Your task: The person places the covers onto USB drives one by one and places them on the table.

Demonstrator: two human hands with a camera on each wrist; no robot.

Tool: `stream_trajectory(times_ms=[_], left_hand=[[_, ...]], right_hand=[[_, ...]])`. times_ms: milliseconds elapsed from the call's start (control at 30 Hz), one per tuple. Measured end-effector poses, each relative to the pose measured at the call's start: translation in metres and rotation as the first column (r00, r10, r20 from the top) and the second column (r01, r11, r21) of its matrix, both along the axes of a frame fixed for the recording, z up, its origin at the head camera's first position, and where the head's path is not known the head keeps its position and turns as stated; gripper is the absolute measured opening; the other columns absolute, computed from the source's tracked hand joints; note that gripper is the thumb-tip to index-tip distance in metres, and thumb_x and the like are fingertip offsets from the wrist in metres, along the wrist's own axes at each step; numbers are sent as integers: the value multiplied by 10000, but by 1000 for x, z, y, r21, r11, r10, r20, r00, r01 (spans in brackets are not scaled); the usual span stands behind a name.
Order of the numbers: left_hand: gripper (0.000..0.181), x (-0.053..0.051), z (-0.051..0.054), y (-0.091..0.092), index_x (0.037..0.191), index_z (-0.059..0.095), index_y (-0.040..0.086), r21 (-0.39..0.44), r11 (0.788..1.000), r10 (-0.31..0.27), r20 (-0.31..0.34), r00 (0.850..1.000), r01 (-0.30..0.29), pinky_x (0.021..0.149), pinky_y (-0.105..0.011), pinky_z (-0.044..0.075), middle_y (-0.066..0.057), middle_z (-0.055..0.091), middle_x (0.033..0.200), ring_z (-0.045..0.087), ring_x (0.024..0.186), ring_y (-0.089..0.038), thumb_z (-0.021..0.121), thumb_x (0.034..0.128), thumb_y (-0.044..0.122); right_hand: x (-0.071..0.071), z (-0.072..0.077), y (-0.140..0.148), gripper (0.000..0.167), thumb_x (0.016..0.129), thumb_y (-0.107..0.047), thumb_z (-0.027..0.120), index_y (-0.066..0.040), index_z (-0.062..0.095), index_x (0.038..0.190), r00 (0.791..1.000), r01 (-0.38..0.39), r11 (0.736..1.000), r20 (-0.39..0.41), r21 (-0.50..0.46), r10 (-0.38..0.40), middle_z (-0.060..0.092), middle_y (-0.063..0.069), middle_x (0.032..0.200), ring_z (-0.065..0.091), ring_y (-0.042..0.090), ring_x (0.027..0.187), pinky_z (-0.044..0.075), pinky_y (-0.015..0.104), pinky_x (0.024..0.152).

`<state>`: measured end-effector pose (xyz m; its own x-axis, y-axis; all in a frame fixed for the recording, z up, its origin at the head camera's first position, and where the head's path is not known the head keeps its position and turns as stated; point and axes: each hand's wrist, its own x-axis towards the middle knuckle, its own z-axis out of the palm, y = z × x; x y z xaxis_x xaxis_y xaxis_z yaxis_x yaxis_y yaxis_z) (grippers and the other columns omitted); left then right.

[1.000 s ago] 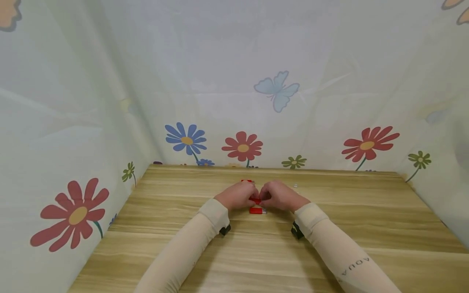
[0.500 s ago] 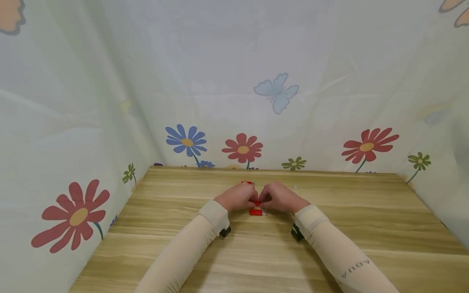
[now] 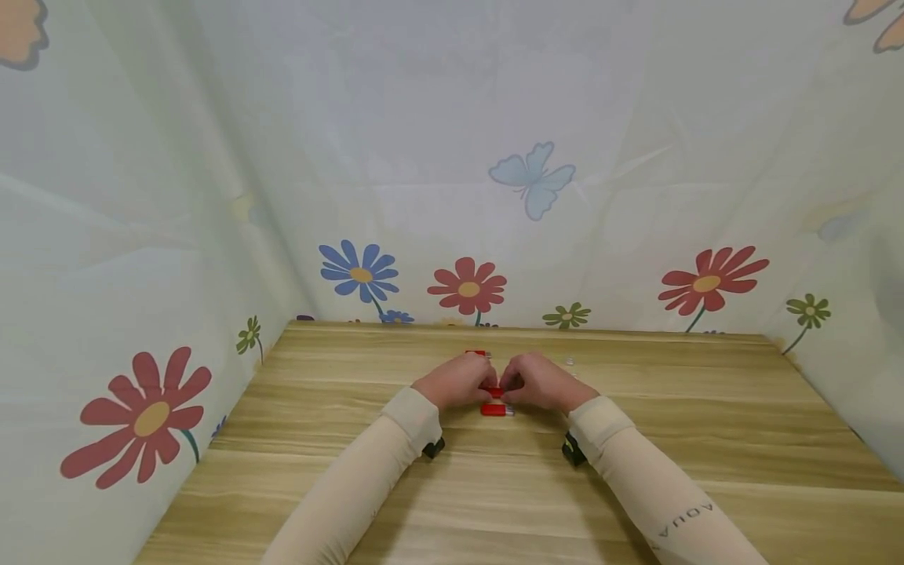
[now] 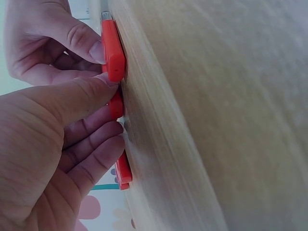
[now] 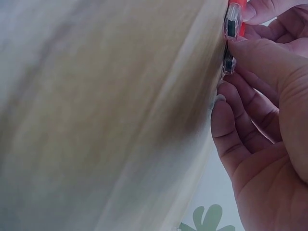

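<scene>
Both hands meet over a red USB stick [image 3: 496,392] at the middle of the table. My left hand [image 3: 462,378] pinches its red body [image 4: 116,107] between thumb and fingers. At the other end, my right hand [image 3: 540,380] has thumb and fingers around the clear capped tip [image 5: 229,65]. A second red USB stick [image 3: 494,410] lies just in front of the hands, its clear end [image 5: 233,21] pointing right. Farther back lies more red stick [image 3: 476,353], partly hidden behind the left hand; the left wrist view shows its red end [image 4: 123,168].
Small clear pieces [image 3: 570,361] lie on the wood-grain table [image 3: 494,502] beyond the right hand. A flowered sheet [image 3: 607,196] hangs along the table's back and sides. Dark wrist devices [image 3: 574,449] sit under the sleeves.
Both hands stay at the same USB stick with hardly any movement. The head view has shifted slightly, so the scene sits a little lower.
</scene>
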<state>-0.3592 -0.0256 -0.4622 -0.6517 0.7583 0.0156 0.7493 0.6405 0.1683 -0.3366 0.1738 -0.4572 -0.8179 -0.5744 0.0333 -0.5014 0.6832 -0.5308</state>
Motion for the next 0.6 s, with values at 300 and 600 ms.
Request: stream_trajectory(times_ms=[300, 600], left_hand=[[148, -1, -3, -6, 865, 745, 175, 4, 1000, 6, -10, 1000, -6, 663, -196, 448, 78, 597, 723, 515, 668, -89, 795, 904, 308], [149, -4, 2, -17, 986, 760, 163, 56, 996, 67, -72, 995, -63, 805, -259, 546, 56, 682, 893, 596, 789, -111, 677, 996, 286]], right_hand=[[-4, 0, 9, 133, 885, -229, 813, -132, 796, 974, 999, 38, 999, -3, -26, -38, 725, -39, 920, 636, 83, 807, 573, 292, 775], [-9, 10, 36, 122, 924, -225, 763, -109, 794, 946, 994, 84, 996, -78, 15, -83, 723, -1, 920, 617, 103, 802, 555, 324, 754]])
